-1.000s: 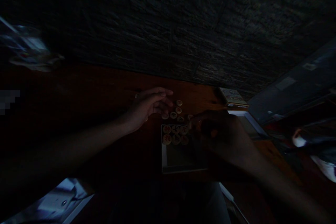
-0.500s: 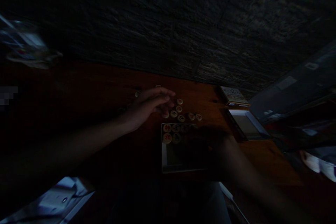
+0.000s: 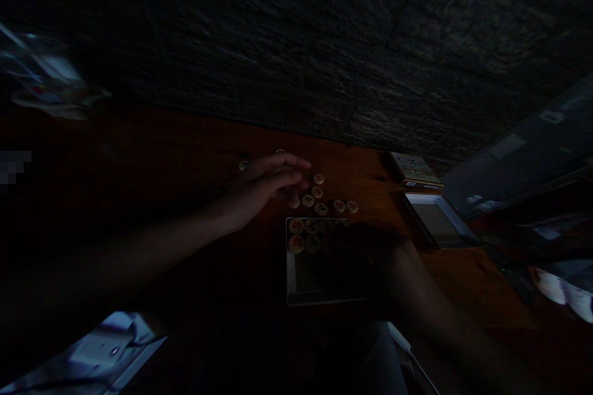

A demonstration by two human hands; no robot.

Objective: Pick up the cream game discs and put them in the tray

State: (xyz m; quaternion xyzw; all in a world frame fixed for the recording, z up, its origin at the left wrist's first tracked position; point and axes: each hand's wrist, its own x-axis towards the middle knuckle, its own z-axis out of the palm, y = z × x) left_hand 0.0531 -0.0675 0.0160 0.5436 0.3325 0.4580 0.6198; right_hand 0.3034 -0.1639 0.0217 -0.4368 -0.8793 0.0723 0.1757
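I monitor two hands over a wooden table at the centre of the frame. Left hand: centre of frame, fingers loosely bent and parted, nothing visibly grasped; I cannot tell whether the fingertips touch the loose piece beneath them. Right hand: right of lower centre, over the tray; its fingers are in shadow, so I cannot tell whether they grip anything. Round pieces with red or dark characters lie in rows along the tray's upper edge. Further loose pieces lie just above the tray. Right of centre: a shallow box part near a printed box.
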